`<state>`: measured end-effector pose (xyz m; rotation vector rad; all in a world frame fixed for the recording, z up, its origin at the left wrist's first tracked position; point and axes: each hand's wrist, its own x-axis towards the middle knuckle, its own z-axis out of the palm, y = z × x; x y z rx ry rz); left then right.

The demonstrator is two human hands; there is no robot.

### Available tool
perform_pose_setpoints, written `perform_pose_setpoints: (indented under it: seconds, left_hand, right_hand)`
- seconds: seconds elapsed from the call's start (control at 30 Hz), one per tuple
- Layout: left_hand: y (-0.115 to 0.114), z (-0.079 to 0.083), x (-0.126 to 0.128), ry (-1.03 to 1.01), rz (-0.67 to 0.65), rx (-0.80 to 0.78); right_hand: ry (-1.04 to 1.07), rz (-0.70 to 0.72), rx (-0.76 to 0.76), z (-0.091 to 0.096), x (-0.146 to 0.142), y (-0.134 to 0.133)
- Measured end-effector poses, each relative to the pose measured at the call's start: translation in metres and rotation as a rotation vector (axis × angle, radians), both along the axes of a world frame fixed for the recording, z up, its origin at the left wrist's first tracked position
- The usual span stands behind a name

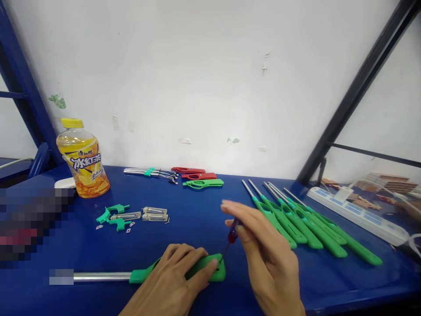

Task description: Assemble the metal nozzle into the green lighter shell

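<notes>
My left hand presses down on the green handle of a long-necked lighter that lies flat near the front edge of the blue table, its metal tube pointing left. My right hand pinches a small screwdriver with a red and blue grip. Its thin tip meets the right end of the green handle.
A row of several finished green lighters lies to the right. Loose green and clear parts sit at centre left, with red and green handle shells and metal tubes behind. A yellow drink bottle stands at left, a white power strip at right.
</notes>
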<state>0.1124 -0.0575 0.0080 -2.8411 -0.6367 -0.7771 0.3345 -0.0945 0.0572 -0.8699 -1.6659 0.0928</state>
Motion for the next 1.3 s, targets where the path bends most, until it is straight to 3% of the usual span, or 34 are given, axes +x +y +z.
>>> perform_pose_setpoints:
  seconds: [0.2,0.4,0.57,0.73,0.83,0.93,1.1,1.3]
  left_hand:
    - [0.002,0.002,0.0,0.018,-0.012,0.002]
    - [0.002,0.0,0.001,0.01,-0.019,-0.029]
    - [-0.003,0.001,-0.002,0.008,-0.009,-0.06]
    - [-0.006,0.005,-0.001,-0.05,0.041,-0.181]
    - [-0.006,0.008,0.0,-0.043,0.054,-0.22]
    - [-0.006,0.012,0.003,-0.093,0.042,-0.171]
    - [-0.006,0.026,0.015,-0.171,0.049,-0.08]
    - [-0.008,0.029,0.023,-0.161,0.039,-0.075]
  right_hand:
    - [-0.002,-0.056,0.035,0.003,-0.001,0.0]
    - [-0.008,0.086,-0.059,0.004,0.001,-0.002]
    - [0.006,-0.004,-0.003,0.0,0.0,-0.002]
    - [0.028,0.068,-0.05,0.0,-0.001,-0.001]
    - [0.06,-0.026,-0.002,0.002,-0.002,0.001]
    - [0.018,-0.087,0.059,0.002,-0.003,0.001]
    - [0.049,0.039,-0.071,-0.003,-0.003,-0.002]
    - [-0.022,-0.101,0.046,-0.003,-0.003,0.0]
